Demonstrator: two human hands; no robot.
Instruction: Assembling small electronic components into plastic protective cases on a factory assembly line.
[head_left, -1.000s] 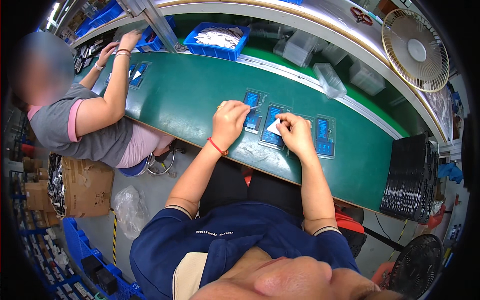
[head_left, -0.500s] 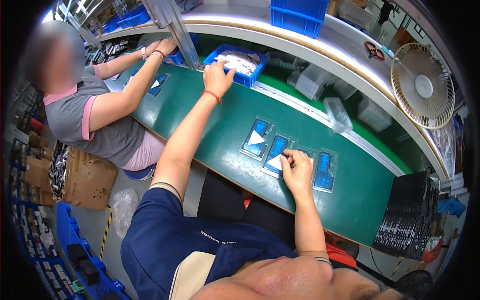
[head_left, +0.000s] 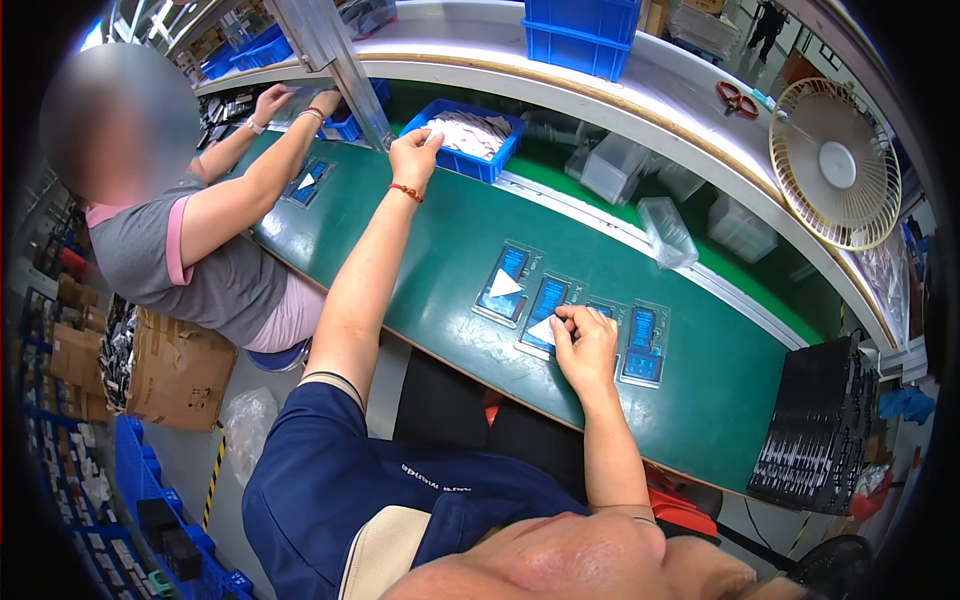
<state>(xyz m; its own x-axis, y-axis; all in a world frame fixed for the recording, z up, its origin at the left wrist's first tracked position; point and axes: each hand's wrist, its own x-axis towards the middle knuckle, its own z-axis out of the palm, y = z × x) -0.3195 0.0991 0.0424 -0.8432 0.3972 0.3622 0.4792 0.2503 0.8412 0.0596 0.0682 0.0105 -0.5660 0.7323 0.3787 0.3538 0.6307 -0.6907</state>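
My left hand (head_left: 413,160) is at the left edge of a blue bin (head_left: 470,165) full of white flat pieces (head_left: 468,132). Its thumb and fingers are pinched together; what lies between them is too small to make out. My right hand (head_left: 588,348) bends over the second of several clear-cased blue flat packs (head_left: 550,297) in a row on the bench. Its fingers and thumb close at the edge of a white triangular piece (head_left: 541,331) and partly cover it. Another white triangle (head_left: 504,283) lies on the leftmost pack. My right hand partly hides the third pack (head_left: 603,308).
A co-worker (head_left: 215,210) sits to the left, arms over the same green bench (head_left: 440,270). A metal post (head_left: 345,75) stands beside the bin. Clear plastic boxes (head_left: 665,232) lie under the shelf; a fan (head_left: 836,165) and scissors (head_left: 736,99) are above. Black trays (head_left: 815,425) stack at right.
My left hand's fingers, spread over the bin before, are now pinched together. My right hand stays at the white triangle. The co-worker's hands have moved apart, and the view has shifted slightly.
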